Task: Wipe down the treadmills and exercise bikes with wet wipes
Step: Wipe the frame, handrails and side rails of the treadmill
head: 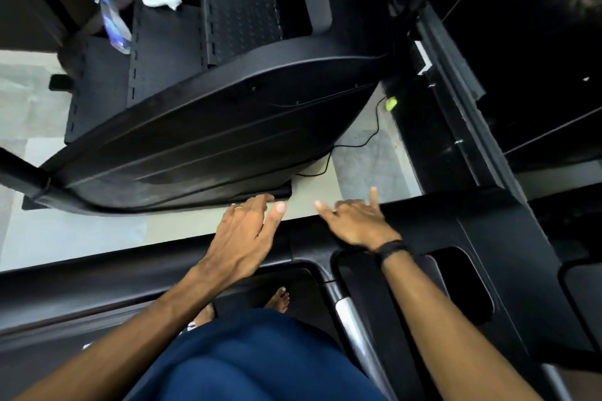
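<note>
Reaching over a treadmill console (456, 238) | left hand (247, 231) and right hand (355, 225) spread, holding nothing | white wipe (162, 1) and spray bottle (112, 23) lie well apart on far machine's steps (163, 52) | best fetch wipe first, then use firm overlapping strokes.

Both hands reach forward with fingers extended, holding nothing. Ahead of the left hand (247, 231), the black machine housing (202, 140) blocks the way; its lower edge lies at the fingertips. Between the hands, a strip of pale floor (303, 195) is open. A cable (358, 140) crosses the floor beyond the right hand (355, 225). A black frame (456, 127) bounds that hand's outer side.
</note>
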`<state>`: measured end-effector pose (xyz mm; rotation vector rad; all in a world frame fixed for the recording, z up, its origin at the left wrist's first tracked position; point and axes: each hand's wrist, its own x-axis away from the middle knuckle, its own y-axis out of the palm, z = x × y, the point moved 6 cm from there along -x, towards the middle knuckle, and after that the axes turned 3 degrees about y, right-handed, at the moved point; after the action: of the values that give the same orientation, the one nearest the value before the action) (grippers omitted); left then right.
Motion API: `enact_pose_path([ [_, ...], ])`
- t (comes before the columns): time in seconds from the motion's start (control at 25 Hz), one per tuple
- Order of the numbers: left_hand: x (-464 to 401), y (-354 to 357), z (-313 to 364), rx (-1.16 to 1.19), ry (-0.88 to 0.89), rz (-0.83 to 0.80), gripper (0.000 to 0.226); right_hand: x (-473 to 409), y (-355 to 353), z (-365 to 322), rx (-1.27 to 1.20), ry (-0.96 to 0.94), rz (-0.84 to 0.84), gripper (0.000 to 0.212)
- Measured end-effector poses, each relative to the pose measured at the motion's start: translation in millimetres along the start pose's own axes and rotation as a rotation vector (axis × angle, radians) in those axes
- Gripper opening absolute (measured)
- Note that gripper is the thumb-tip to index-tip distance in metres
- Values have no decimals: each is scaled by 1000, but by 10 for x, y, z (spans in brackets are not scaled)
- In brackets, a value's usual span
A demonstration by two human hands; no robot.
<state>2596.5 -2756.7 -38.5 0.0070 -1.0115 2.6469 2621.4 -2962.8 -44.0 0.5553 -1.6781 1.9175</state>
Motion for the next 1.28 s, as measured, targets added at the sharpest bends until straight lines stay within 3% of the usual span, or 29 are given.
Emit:
enact_pose_path([
  [0.12,-96,80,115,-4,25,-27,84,477,99,-613,-42,-266,169,79],
  [0.2,-161,174,203,-23,54,-53,85,936,208,-502,-64,-361,245,85],
  [0.28,-200,298,281,-63,103,-89,89,1047,331,102,-57,-234,294,96],
  [0.44,-286,500,394,-119,185,-159,100,743,354,1076,-146,248,173,114],
  [0.52,-345,572,486,-124,195,-170,97,728,298,811,-171,200,172,104],
  [0.6,-371,645,548,-155,215,-189,93,952,344,359,-173,-46,207,96],
  [0.68,-382,701,574,-199,251,-215,97,1235,447,350,-96,-147,277,96],
  [0.76,-397,744,560,-229,271,-238,99,1190,520,872,-63,9,261,101],
  [0.88,-437,793,580,-240,300,-246,94,890,433,1582,-246,358,151,96],
  [0.96,-454,818,606,-235,299,-245,92,757,337,1374,-256,302,204,96],
  [1.12,-471,822,599,-254,285,-237,90,1119,436,586,-191,-180,259,94],
  [1.2,-461,833,609,-261,276,-244,85,1099,486,947,-125,-119,307,100],
  [1.28,-457,846,604,-263,265,-263,83,895,458,1464,-186,110,276,107],
])
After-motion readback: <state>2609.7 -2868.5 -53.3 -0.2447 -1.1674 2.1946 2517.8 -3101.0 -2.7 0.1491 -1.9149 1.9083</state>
